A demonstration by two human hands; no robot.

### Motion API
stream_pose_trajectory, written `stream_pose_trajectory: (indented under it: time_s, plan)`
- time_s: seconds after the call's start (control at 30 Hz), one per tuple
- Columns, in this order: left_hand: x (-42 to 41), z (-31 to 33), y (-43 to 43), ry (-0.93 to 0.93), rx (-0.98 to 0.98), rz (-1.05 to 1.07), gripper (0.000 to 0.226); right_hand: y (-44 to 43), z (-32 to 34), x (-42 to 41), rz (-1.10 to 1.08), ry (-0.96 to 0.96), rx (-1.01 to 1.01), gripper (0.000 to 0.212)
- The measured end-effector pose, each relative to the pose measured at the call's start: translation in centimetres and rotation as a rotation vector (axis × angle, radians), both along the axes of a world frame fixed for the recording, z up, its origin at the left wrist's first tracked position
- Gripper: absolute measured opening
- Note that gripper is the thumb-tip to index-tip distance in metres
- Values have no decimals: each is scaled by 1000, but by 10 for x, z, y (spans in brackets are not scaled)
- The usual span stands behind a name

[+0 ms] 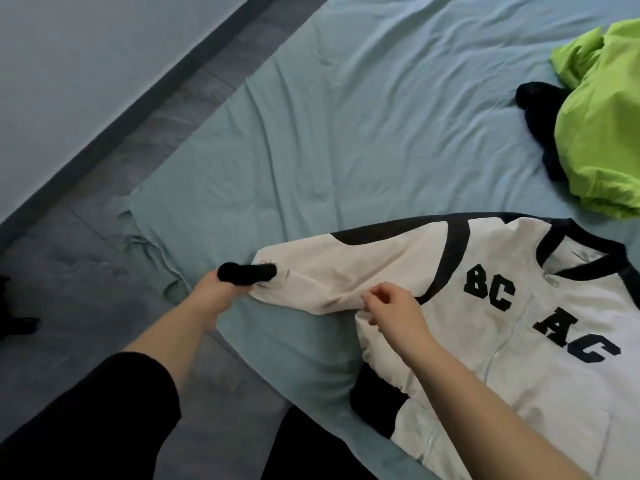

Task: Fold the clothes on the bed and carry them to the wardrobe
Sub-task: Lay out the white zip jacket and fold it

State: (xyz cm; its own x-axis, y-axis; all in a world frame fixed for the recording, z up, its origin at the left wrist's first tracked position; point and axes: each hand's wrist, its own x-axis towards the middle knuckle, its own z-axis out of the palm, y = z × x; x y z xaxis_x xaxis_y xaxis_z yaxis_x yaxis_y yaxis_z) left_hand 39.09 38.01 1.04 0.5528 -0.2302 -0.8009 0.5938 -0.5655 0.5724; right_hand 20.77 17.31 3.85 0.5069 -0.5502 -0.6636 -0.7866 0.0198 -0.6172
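A white jacket (502, 341) with dark trim and the black letters BC and AC on its chest lies face up on the bed (346, 133). It fills the lower right of the frame, with its zip closed and its collar pointing toward the right edge. One sleeve (346, 271) stretches out to the left across the blue-green sheet, toward the middle of the frame.

The left hand (214, 289) grips the black cuff (247, 273) at the end of that sleeve, fingers curled round it, just over the near edge of the bed. The right hand (391, 306) is at the spot where the sleeve meets the body of the jacket. Its thumb and forefinger pinch a fold of the white cloth there, and the other fingers are loosely bent. Both forearms are bare and reach in from the bottom of the frame.

In the upper right, well apart from the jacket, a bright green garment (602, 116) lies crumpled on the sheet. A black garment (540, 109) lies partly under its left side.

A grey floor (104, 237) runs diagonally along the left of the bed, and a pale wall (69, 64) fills the upper left corner. A dark object (10, 306) shows at the left edge, too cut off to identify.
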Motion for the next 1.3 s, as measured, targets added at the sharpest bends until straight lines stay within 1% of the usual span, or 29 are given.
stream_pose_trajectory:
  time_s: [0.03,0.07,0.1,0.17,0.23,0.27,0.3,0.33,0.37,0.4,0.47,0.5,0.6,0.7,0.77,0.87,0.93,0.97,1.0,1.07,1.1,1.13,1.17,1.2,1.23,1.27,1.3]
  plan:
    - [-2,-6,11,18,44,-23,22,-4,-3,10,84,-17,-69,13]
    - [-2,-11,21,45,84,-3,28,-10,-7,21,164,-36,-137,16]
    - [-2,-15,30,95,102,30,38,-16,-12,31,242,-53,-203,23]
    - [-2,-16,42,252,60,27,62,-27,-26,53,384,-62,-313,36]
    - [0,-11,43,351,10,38,90,-38,-42,75,504,-5,-378,47]
    - [2,-10,39,332,8,89,103,-43,-51,84,554,47,-392,52]
    - [4,-10,32,275,28,160,112,-46,-59,92,590,100,-389,56]
    - [6,-11,23,200,60,222,115,-48,-67,97,612,140,-377,58]
    - [7,-15,13,127,94,273,111,-48,-75,101,623,164,-373,58]
    - [8,-20,5,65,119,319,101,-47,-82,103,623,179,-388,54]
    - [10,-33,-7,-27,122,396,71,-45,-93,104,585,191,-459,37]
    - [12,-37,-11,-54,102,426,61,-45,-95,104,546,187,-475,28]
    - [27,-38,-14,-133,64,420,52,-54,-90,104,431,108,-446,18]
    - [66,-19,-17,-270,43,320,45,-70,-67,119,310,-12,-432,15]
    - [106,0,-27,-397,47,222,41,-84,-51,143,249,-74,-431,15]
    - [166,24,-54,-579,68,80,43,-106,-34,181,159,-156,-415,18]
    - [193,27,-76,-688,119,-46,45,-117,-32,196,127,-182,-382,22]
    - [201,25,-86,-747,167,-108,47,-120,-33,200,132,-192,-355,27]
    - [205,21,-95,-786,207,-155,51,-120,-34,199,155,-210,-319,38]
    - [199,9,-113,-773,301,-215,63,-113,-36,187,245,-262,-282,56]
    - [190,0,-120,-768,406,-274,68,-107,-39,176,303,-273,-307,60]
    - [176,-9,-126,-780,528,-364,72,-100,-43,161,359,-257,-359,61]
    - [157,-18,-132,-801,604,-466,76,-95,-49,144,406,-207,-432,61]
    - [135,-28,-139,-830,608,-579,78,-90,-54,126,432,-116,-510,61]
    - [112,-37,-145,-860,559,-704,79,-86,-59,110,435,8,-574,61]
    - [91,-47,-149,-884,501,-846,79,-84,-64,97,418,135,-597,61]
    - [76,-58,-150,-897,474,-990,79,-82,-69,89,392,240,-573,61]
